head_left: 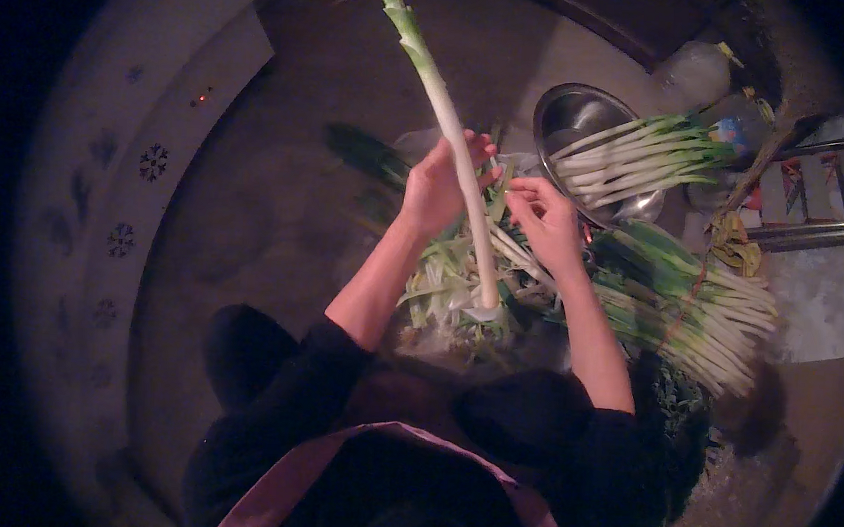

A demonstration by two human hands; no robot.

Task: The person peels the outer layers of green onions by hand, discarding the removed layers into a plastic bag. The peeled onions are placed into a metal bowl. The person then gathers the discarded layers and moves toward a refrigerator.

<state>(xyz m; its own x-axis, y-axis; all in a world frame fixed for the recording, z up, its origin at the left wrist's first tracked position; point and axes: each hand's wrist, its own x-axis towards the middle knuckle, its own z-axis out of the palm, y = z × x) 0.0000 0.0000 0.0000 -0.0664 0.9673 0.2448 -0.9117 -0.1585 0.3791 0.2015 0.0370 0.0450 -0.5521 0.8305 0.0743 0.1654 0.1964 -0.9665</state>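
My left hand (431, 190) is closed around a long green onion (443, 102), its white root end pointing down toward me and its green leaves rising out of the top of the view. Close by on the right, my right hand (548, 224) has its thumb and fingers pinched together at what looks like a thin, pale green strip of leaf (505, 194). Whether that strip is still joined to the onion I cannot tell. Beneath both hands lies a loose heap of peeled leaves and trimmings (431, 281), partly hidden by the onion and my forearms.
A metal bowl (551, 101) at the upper right holds several cleaned green onions (624, 159), their tops over its rim. Nearer me on the right lies a tied bundle of green onions (698, 309). Beyond it stands a metal-railed rack (809, 233). A pale panel with snowflake marks (188, 112) curves along the left.
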